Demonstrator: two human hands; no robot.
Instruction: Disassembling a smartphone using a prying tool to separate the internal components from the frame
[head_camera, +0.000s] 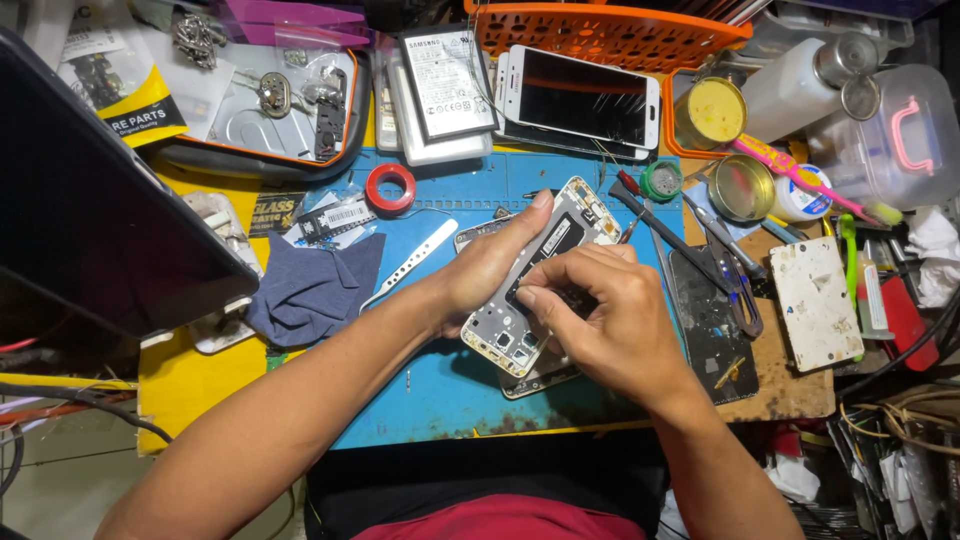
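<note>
A person leans over a crowded repair worktop (420, 400) covered by a blue mat, seen from above. The left hand (490, 265) cradles an opened phone frame (535, 280), a silver-grey midframe with its inner parts exposed, lying at a slant in the middle of the mat. The left fingers wrap its left edge, with the forefinger stretched up along the side toward the top corner. The right hand (600, 320) rests over the lower right part of the frame, fingers pinched narrow on the dark central area. They may be gripping a small part or a fine tool, but the knuckles hide it and I cannot tell which.

Just left of the frame lie a white plastic pry tool (410, 262), a folded dark blue cloth (315, 285) and a red tape roll (390, 187). Above it sit a white phone (580, 98) with a dark screen and a loose battery (447, 82). To the right are a screwdriver (655, 225), two round tins (728, 150) and a dark glass panel (708, 320).

Judged as risk: the frame sits propped on something beneath it rather than flat, so a firm pull by the pinching fingers could tip or twist it. A slip could also tear a thin cable or scatter small parts into the clutter close around.
</note>
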